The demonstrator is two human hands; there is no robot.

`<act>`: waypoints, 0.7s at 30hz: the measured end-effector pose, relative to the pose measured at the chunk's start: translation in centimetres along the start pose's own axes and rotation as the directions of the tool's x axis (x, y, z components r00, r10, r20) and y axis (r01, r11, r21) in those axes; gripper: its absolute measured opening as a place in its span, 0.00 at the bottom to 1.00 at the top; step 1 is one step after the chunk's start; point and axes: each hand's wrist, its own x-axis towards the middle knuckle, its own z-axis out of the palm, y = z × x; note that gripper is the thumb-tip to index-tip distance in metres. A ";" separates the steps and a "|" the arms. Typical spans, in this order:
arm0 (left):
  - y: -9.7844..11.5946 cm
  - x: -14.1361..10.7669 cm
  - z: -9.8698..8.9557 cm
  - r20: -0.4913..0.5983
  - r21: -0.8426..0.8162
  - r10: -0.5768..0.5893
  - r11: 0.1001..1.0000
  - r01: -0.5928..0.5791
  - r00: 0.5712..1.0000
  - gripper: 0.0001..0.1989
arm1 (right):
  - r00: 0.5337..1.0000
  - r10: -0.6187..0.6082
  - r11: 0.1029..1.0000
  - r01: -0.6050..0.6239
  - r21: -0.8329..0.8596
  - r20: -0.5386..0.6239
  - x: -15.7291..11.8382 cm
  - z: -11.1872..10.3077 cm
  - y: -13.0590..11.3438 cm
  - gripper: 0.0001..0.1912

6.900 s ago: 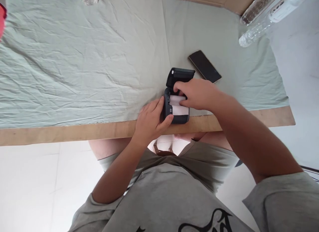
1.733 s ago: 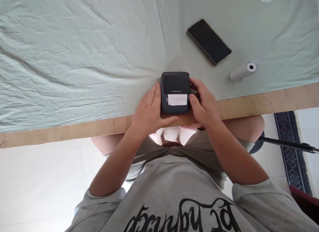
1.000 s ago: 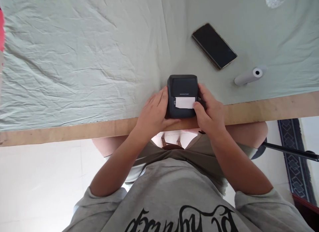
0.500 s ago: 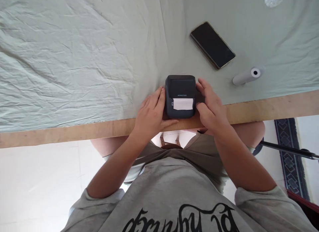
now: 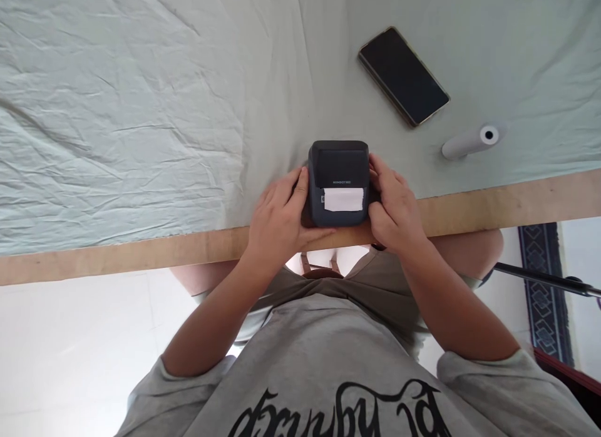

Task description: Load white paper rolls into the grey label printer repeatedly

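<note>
Your printer (image 5: pixel 340 218), its lid (image 5: pixel 340 160) earlier raised, now sits closed at the table (image 5: pixel 460 205)'s edge, inside covered, paper (image 5: pixel 344 200) poking out. Your left hand (image 5: pixel 280 219) lies spread alongside; your right hand (image 5: pixel 397 208) curls opposite, its grip unclear.

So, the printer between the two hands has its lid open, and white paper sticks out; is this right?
Not quite: the head view shows the lid closed. The printer sits between left hand and right hand, white paper sticking out.
</note>
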 end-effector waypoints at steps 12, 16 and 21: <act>0.4 -0.1 0.0 0.008 0.021 -0.057 0.998 0.056 0.998 0.56 | 0.999 0.035 0.999 -0.034 -0.021 0.023 -0.1 0.3 0.1 0.44; 0.4 0.1 0.0 -0.003 0.001 -0.079 0.997 0.079 0.997 0.54 | 0.998 0.049 0.999 -0.049 -0.002 0.035 0.0 0.1 0.0 0.45; 0.9 0.3 -0.3 0.033 0.015 -0.121 0.993 0.121 0.992 0.54 | 0.994 0.104 0.991 -0.106 0.078 0.034 0.0 0.2 -0.1 0.44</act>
